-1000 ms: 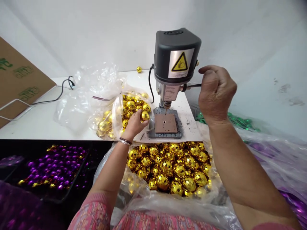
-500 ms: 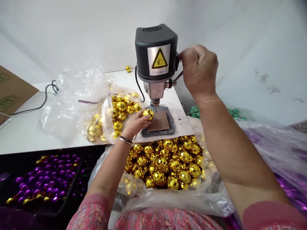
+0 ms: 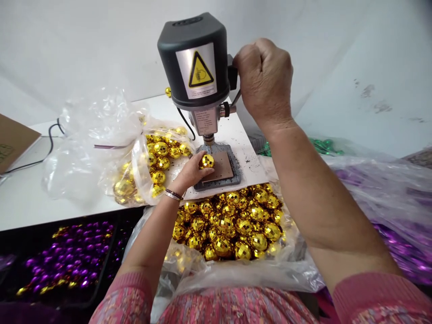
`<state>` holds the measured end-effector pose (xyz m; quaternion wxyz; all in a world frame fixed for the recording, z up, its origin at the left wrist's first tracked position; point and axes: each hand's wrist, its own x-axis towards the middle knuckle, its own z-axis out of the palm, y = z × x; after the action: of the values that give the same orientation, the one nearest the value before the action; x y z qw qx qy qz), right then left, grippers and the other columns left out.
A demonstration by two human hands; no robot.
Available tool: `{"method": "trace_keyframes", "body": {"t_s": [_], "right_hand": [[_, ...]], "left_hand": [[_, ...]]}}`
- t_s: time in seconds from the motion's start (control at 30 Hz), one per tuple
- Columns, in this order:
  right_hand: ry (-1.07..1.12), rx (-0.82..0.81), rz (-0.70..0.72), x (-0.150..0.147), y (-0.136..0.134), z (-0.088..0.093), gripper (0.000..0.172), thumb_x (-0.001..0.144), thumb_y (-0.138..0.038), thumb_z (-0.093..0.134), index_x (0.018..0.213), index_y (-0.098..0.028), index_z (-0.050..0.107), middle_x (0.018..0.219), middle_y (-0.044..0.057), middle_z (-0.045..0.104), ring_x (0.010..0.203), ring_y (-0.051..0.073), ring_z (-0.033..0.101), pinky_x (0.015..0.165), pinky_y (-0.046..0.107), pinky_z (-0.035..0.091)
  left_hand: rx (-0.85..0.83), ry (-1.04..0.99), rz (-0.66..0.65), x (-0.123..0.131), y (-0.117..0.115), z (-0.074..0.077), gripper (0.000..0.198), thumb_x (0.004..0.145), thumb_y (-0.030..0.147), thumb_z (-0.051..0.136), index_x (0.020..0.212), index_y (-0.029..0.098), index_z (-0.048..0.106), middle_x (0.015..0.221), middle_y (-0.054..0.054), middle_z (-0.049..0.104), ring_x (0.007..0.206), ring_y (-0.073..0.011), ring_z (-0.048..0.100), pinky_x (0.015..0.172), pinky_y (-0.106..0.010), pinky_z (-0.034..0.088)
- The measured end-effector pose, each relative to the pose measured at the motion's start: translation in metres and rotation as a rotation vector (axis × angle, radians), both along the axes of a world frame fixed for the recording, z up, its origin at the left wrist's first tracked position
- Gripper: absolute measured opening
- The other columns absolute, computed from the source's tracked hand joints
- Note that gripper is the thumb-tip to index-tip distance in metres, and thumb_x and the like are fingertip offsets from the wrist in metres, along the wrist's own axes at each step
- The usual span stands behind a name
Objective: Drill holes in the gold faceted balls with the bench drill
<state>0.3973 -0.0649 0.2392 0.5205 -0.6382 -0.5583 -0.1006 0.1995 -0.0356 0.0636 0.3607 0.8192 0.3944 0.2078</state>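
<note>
A gold mirror-faceted ball [image 3: 207, 160] sits between the thumb and fingers of my left hand [image 3: 191, 172]. It is over the left part of a brown board [image 3: 221, 168] on the grey base [image 3: 233, 176] of a small bench drill press [image 3: 193, 63]. The drill chuck [image 3: 209, 140] is just above the ball; whether the bit touches it I cannot tell. My right hand [image 3: 265, 81] is closed in a fist around the feed lever [image 3: 237, 96] at the press's right side, most of the lever hidden by the fingers.
Gold balls [image 3: 224, 225] fill an open plastic bag in front of the press. Another clear bag [image 3: 135, 155] of gold balls lies left on the white table [image 3: 23, 193]. Purple balls [image 3: 70, 252] sit in a dark tray, lower left. Dark shavings dot the table; a cardboard box [image 3: 15, 141] stands far left.
My left hand has brought the gold ball in under the chuck, its fingers now behind the ball. My right hand stays on the lever. The whole view has shifted slightly.
</note>
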Motion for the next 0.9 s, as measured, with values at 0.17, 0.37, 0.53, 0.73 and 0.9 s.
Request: {"method": "trace_keyframes", "body": {"t_s": [0.17, 0.37, 0.53, 0.73, 0.9], "right_hand": [[0.083, -0.139, -0.119, -0.019, -0.014, 0.015, 0.033, 0.101, -0.021, 0.041, 0.068, -0.021, 0.041, 0.074, -0.002, 0.05, 0.073, 0.01, 0.045, 0.076, 0.027, 0.032], [0.094, -0.148, -0.117, -0.02, -0.015, 0.015, 0.037, 0.102, -0.022, 0.043, 0.066, -0.021, 0.033, 0.07, -0.005, 0.041, 0.07, 0.009, 0.034, 0.073, 0.026, 0.028], [0.109, -0.128, -0.097, -0.02, -0.015, 0.014, 0.038, 0.101, -0.023, 0.047, 0.066, -0.021, 0.032, 0.068, -0.006, 0.038, 0.068, 0.009, 0.031, 0.072, 0.025, 0.027], [0.126, -0.076, -0.06, -0.019, -0.015, 0.01, 0.034, 0.1, -0.022, 0.045, 0.068, -0.021, 0.037, 0.07, -0.005, 0.044, 0.07, 0.009, 0.037, 0.075, 0.024, 0.03], [0.103, -0.097, -0.076, -0.018, -0.017, 0.01, 0.031, 0.101, -0.021, 0.044, 0.07, -0.021, 0.042, 0.075, -0.003, 0.053, 0.074, 0.009, 0.047, 0.078, 0.025, 0.035]], "left_hand": [[-0.118, -0.059, 0.099, 0.0, 0.002, -0.002, 0.072, 0.076, 0.037, 0.08, 0.137, 0.012, 0.053, 0.105, -0.01, 0.069, 0.092, -0.0228, 0.064, 0.089, -0.036, 0.052], [-0.14, -0.113, 0.119, -0.001, 0.003, -0.004, 0.058, 0.08, 0.04, 0.074, 0.13, 0.015, 0.062, 0.105, -0.009, 0.07, 0.095, -0.0232, 0.063, 0.092, -0.034, 0.05], [-0.14, -0.098, 0.13, 0.004, 0.001, -0.004, 0.06, 0.077, 0.039, 0.078, 0.131, 0.017, 0.064, 0.1, -0.007, 0.072, 0.091, -0.0227, 0.064, 0.091, -0.034, 0.051], [-0.107, -0.059, 0.124, 0.015, -0.002, -0.003, 0.066, 0.068, 0.031, 0.086, 0.129, 0.015, 0.067, 0.107, -0.009, 0.074, 0.098, -0.0254, 0.067, 0.096, -0.037, 0.051], [-0.105, -0.077, 0.057, 0.02, -0.005, 0.001, 0.054, 0.069, 0.024, 0.082, 0.12, 0.014, 0.07, 0.107, -0.008, 0.075, 0.097, -0.0233, 0.066, 0.096, -0.035, 0.051]]}}
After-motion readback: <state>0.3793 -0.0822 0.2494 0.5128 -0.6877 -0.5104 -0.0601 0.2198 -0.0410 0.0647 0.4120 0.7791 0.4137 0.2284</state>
